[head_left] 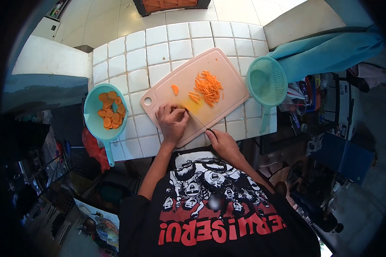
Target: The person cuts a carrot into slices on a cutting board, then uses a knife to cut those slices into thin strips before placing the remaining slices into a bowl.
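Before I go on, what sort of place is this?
Probably a home kitchen: a white-tiled counter, a cutting board with shredded carrot, and a strainer of carrot slices.

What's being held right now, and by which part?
Right hand: knife, by its dark handle. Left hand: fingers curled beside the blade; any hold there is hidden.

Both forearms reach forward, hands near each other, bare. Left hand [174, 121]: palm down, fingers bent and bunched, knuckles raised; fingertips partly hidden. Left forearm [155, 170] angles inward to the wrist. Right hand [224, 144]: closed in a grip, lower than the left. Right forearm [255, 173] slants in from the right.
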Available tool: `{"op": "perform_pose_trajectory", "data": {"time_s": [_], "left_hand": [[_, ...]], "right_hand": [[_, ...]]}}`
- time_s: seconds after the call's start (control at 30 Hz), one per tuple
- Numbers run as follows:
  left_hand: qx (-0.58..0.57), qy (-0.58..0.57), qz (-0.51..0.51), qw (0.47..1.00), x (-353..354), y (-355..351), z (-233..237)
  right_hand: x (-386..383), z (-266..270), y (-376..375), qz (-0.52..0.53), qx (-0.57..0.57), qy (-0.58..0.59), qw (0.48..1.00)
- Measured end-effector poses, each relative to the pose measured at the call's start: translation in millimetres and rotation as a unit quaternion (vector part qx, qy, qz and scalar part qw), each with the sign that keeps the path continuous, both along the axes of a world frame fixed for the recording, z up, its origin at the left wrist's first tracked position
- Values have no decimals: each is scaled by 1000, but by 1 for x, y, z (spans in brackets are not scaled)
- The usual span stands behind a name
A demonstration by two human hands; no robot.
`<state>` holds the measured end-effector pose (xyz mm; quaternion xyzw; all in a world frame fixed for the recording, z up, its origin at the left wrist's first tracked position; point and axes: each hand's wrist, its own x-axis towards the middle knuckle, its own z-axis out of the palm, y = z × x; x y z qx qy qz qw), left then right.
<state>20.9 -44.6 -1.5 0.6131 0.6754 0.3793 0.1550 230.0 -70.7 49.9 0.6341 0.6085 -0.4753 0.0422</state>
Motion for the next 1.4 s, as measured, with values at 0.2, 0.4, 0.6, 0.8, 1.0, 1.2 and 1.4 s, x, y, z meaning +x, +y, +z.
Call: {"op": "perform_pose_trajectory", "data": {"time_s": [0.2, 0.4, 0.6, 0.8, 1.0, 1.2, 1.4], "left_hand": [[1, 12, 2, 1000, 0, 0, 0], [-17, 54, 1, 998, 7, 8, 2], [0, 34, -106, 994, 25, 46, 6], [63, 95, -127, 985, 11, 48, 34], [64, 186, -233, 952, 21, 58, 32], [28, 118, -215, 969, 18, 64, 34], [0, 157, -208, 965, -41, 85, 31]], "right_hand": [[-4, -1, 2, -10, 25, 11, 1000], [19, 3, 2, -72, 54, -45, 995], [32, 3, 7, -88, 125, -38, 987], [32, 14, -1, -111, 221, -35, 968], [36, 17, -2, -104, 236, -58, 964], [38, 18, -2, -122, 239, -63, 961], [37, 11, -5, -167, 178, 27, 969]]}}
